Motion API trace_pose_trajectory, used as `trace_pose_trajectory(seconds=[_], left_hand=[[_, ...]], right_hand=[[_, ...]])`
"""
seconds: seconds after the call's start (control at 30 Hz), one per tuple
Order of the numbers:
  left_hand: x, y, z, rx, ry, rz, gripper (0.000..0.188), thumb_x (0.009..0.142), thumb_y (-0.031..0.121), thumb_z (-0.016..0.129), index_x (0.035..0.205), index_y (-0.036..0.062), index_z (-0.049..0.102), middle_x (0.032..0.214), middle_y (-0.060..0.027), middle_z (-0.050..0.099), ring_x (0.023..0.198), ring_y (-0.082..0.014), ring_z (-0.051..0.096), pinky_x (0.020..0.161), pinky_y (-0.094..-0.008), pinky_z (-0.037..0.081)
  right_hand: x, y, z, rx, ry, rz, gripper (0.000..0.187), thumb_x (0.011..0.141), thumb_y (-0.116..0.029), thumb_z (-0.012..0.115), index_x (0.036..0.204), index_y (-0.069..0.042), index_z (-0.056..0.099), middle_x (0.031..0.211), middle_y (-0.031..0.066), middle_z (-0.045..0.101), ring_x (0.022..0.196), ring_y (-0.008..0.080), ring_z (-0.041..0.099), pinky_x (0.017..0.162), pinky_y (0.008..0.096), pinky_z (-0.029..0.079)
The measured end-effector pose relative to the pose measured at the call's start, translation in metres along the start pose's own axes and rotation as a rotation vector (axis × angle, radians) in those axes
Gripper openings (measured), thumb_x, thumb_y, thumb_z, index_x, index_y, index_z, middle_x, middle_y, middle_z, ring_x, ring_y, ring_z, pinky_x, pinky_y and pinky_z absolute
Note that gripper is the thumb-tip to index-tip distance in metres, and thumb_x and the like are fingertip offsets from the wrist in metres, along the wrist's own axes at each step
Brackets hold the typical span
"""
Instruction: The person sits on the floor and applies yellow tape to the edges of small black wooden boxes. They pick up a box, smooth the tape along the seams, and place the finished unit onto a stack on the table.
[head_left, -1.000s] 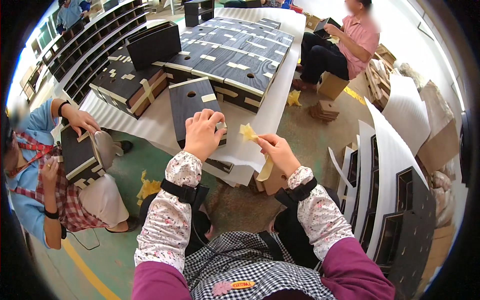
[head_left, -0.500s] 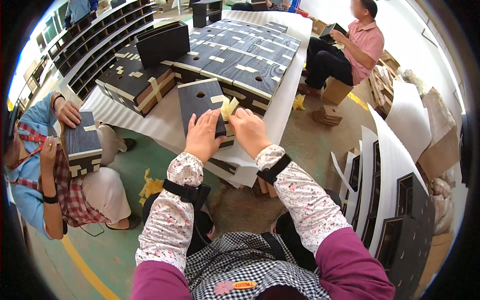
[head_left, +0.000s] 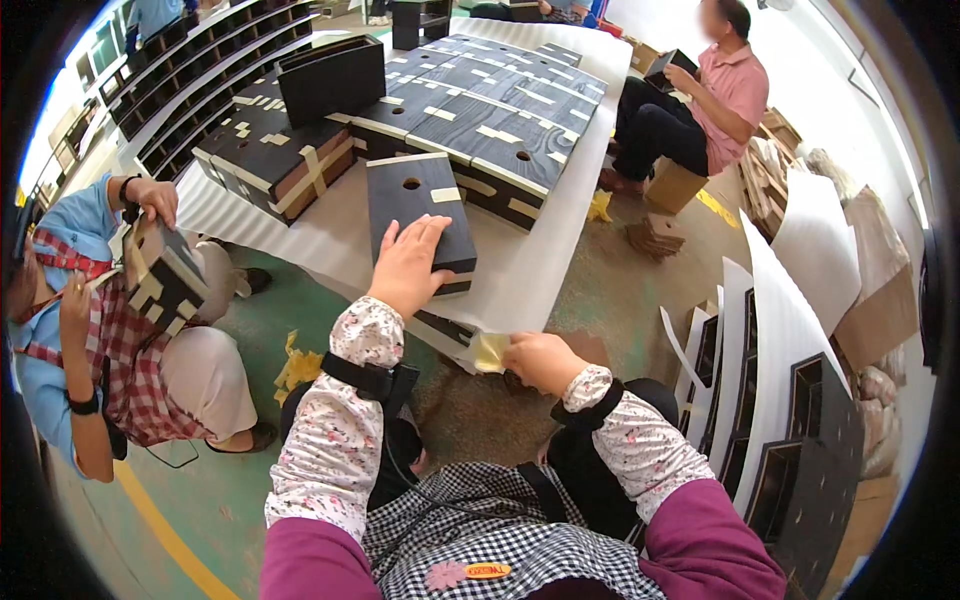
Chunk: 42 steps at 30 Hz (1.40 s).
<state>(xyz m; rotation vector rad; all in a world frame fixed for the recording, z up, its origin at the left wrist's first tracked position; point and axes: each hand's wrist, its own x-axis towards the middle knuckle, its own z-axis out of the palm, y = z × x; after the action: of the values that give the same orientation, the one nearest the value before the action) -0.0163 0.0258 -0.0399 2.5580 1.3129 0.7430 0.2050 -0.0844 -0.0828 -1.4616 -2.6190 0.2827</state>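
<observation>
A small black wood-grain box [head_left: 420,215] with a round hole in its top lies on the white-covered table. My left hand [head_left: 408,262] rests on its top near the close edge, fingers stretched out flat and the thumb at the right side. One pale piece of tape [head_left: 446,195] sticks to that top. Away from the box, by the table's near corner, my right hand [head_left: 545,362] pinches a crumpled strip of yellowish masking tape [head_left: 489,352].
Taped black boxes [head_left: 470,125] cover the table behind, with an upright black box [head_left: 330,82] on them. A co-worker at left handles a taped box [head_left: 165,275]; another sits at right. Black shelf units [head_left: 800,440] with white sheeting stand at right. Yellow tape scraps [head_left: 298,370] litter the floor.
My right hand has pulled away from the box, down toward me, with the strip of masking tape. The tape along the box's right edge is gone. The left co-worker's box has tilted.
</observation>
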Motion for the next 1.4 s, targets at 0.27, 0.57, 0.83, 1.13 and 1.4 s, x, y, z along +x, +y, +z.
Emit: trace_pose_trajectory(seconds=[0.27, 0.57, 0.83, 1.13, 1.4], left_hand=[[-0.009, 0.007, -0.005, 0.16, -0.069, 0.0, 0.062, 0.078, 0.028, 0.067, 0.132, 0.0141, 0.039, 0.139, -0.0062, 0.039, 0.131, -0.023, 0.033, 0.11, -0.0469, 0.017], [-0.004, -0.038, 0.0, -0.373, 0.287, -0.378, 0.065, 0.09, 0.043, 0.052, 0.129, -0.0075, 0.041, 0.131, -0.0173, 0.046, 0.125, -0.0284, 0.039, 0.105, -0.0358, 0.025], [-0.005, -0.048, -0.002, -0.834, 0.085, -0.593, 0.046, 0.091, 0.032, 0.057, 0.12, -0.0035, 0.049, 0.112, -0.0088, 0.057, 0.099, -0.0174, 0.055, 0.085, -0.0283, 0.044], [0.006, -0.109, -0.051, -0.816, -0.479, -0.42, 0.047, 0.091, 0.019, 0.056, 0.131, -0.0021, 0.043, 0.122, -0.0074, 0.055, 0.105, -0.0138, 0.054, 0.09, -0.0249, 0.043], [0.067, -0.069, -0.047, -0.025, -0.206, 0.13, 0.038, 0.083, 0.016, 0.065, 0.118, 0.0038, 0.057, 0.114, -0.0091, 0.058, 0.108, -0.0206, 0.053, 0.094, -0.0303, 0.04]], right_hand=[[-0.01, 0.026, -0.023, 1.061, 0.261, 0.503, 0.029, 0.09, -0.027, 0.056, 0.096, 0.001, 0.065, 0.074, 0.0034, 0.061, 0.066, 0.0081, 0.053, 0.062, 0.0261, 0.046], [0.018, 0.034, -0.021, 1.31, 0.621, 0.412, 0.03, 0.089, -0.02, 0.05, 0.112, -0.002, 0.054, 0.077, 0.0017, 0.053, 0.068, 0.0102, 0.051, 0.063, 0.0247, 0.044], [0.04, 0.036, -0.014, 1.051, 0.635, 0.319, 0.031, 0.087, -0.016, 0.045, 0.112, -0.001, 0.056, 0.079, 0.0056, 0.051, 0.071, 0.0162, 0.052, 0.069, 0.0304, 0.045], [0.016, 0.033, -0.038, 1.272, 0.535, 0.332, 0.036, 0.088, -0.022, 0.052, 0.117, 0.0, 0.05, 0.082, 0.0057, 0.054, 0.07, 0.0135, 0.054, 0.066, 0.0282, 0.045], [0.019, 0.038, -0.035, 1.411, 0.668, 0.375, 0.032, 0.089, -0.019, 0.054, 0.116, -0.003, 0.048, 0.082, 0.0028, 0.055, 0.072, 0.0099, 0.052, 0.064, 0.026, 0.045]])
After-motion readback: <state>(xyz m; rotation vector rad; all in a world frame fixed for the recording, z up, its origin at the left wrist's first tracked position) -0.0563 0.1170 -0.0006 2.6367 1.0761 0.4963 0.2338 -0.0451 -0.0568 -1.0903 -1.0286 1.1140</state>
